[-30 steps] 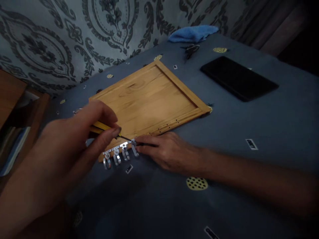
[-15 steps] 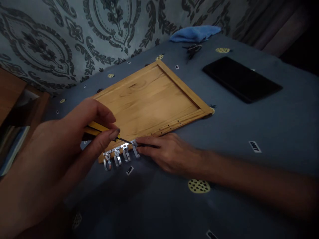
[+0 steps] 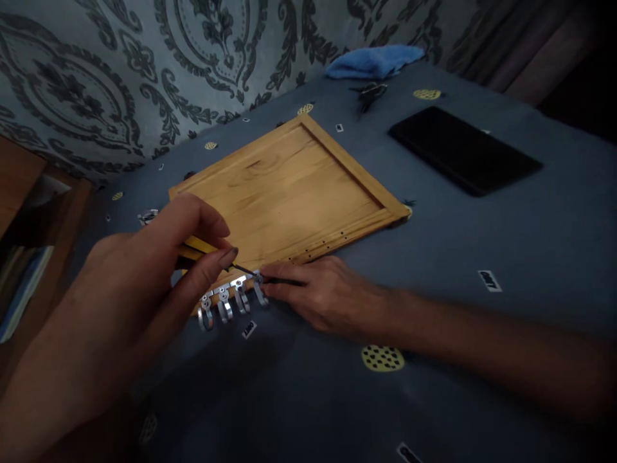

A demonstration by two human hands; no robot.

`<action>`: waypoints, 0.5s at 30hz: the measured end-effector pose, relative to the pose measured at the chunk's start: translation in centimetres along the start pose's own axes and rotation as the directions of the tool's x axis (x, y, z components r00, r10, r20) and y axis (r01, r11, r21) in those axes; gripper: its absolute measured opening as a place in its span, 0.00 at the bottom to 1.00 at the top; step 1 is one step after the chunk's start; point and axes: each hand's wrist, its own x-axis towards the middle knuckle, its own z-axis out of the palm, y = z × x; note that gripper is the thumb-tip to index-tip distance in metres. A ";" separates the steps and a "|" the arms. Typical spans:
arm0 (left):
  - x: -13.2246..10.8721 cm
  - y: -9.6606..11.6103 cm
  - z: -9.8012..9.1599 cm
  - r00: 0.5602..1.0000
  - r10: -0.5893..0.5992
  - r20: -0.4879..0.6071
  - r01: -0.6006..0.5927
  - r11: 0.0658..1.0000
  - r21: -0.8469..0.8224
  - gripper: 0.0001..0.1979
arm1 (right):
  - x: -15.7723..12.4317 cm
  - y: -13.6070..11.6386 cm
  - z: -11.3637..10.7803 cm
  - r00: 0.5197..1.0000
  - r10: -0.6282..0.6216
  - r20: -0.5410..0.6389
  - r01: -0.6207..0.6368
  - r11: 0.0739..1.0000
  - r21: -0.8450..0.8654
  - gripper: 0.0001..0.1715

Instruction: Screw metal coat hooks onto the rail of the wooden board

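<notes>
My left hand (image 3: 159, 270) is closed around a screwdriver (image 3: 200, 245) with a yellow and black handle. Its thin dark shaft slants down to the rightmost metal hook (image 3: 260, 292). With thumb and fingers, my right hand (image 3: 322, 292) pinches that hook against the near edge of a framed wooden board (image 3: 289, 193). A dark line shows between its fingers; I cannot tell whether it is an object or shadow. More silver hooks (image 3: 224, 305) sit in a row to the left, screws showing in their plates. Several small dark holes (image 3: 324, 247) run along the edge to the right.
Beyond the board, a black flat case or tablet (image 3: 465, 151) lies at right. Dark scissors or keys (image 3: 370, 93), unclear which, lie near a blue cloth (image 3: 376, 62). Shiny metal pieces (image 3: 147, 217) rest behind my left hand. A wooden shelf (image 3: 72, 206) stands at left.
The view has shifted slightly. My left hand and the screwdriver have moved a little to the right and tilted, uncovering metal pieces behind the hand. My right hand keeps its pinch on the hook.
</notes>
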 end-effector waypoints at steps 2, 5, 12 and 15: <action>0.0 0.0 0.1 1.000 0.012 -0.003 -0.012 1.000 0.008 0.10 | 0.0 0.0 0.0 1.000 -0.002 -0.001 0.002 1.000 -0.002 0.21; -0.1 -0.2 0.2 1.000 0.023 0.015 -0.023 1.000 0.006 0.11 | 0.0 0.0 -0.1 1.000 0.000 -0.009 0.000 1.000 -0.007 0.20; -0.1 -0.3 0.0 0.999 0.025 0.037 -0.024 0.999 -0.028 0.09 | 0.0 0.1 0.1 1.000 -0.003 -0.024 0.003 1.000 -0.005 0.20; 0.0 -0.4 -0.1 0.998 0.028 0.048 -0.027 0.999 -0.025 0.09 | 0.0 0.1 0.2 1.000 -0.007 -0.028 0.007 1.000 0.000 0.20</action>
